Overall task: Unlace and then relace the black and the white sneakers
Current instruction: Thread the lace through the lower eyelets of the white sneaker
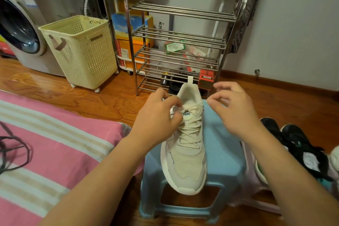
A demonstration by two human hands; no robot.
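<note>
The white sneaker (185,145) stands on a light blue stool (223,154), in the middle of the view and between the two forearms. Its long axis runs away from the person: the toe points toward the person and the heel opening toward the metal shoe rack (179,46). The lace (189,134) is crossed through all the eyelets that I can see, so the work, I think, is now at the top of the shoe, near the tongue.

The left hand (157,113) is closer to the shoe. It lies on the left side of the tongue, and its fingers are curled and pinch the lace there. The right hand (231,110) is just beside the collar on the right and is not touching the shoe. Its thumb and forefinger are pressed together on a thin lace end that runs from the top eyelet.

The left hand covers the top left eyelets, so I cannot tell if a knot is already begun. The lace end in the right hand is thin and hard to see. The black sneakers (297,145) lie on the floor at the right, partly behind the right forearm. A dark lace (16,150) lies on the striped bed (64,143) at the left, cut off by the edge.
</note>
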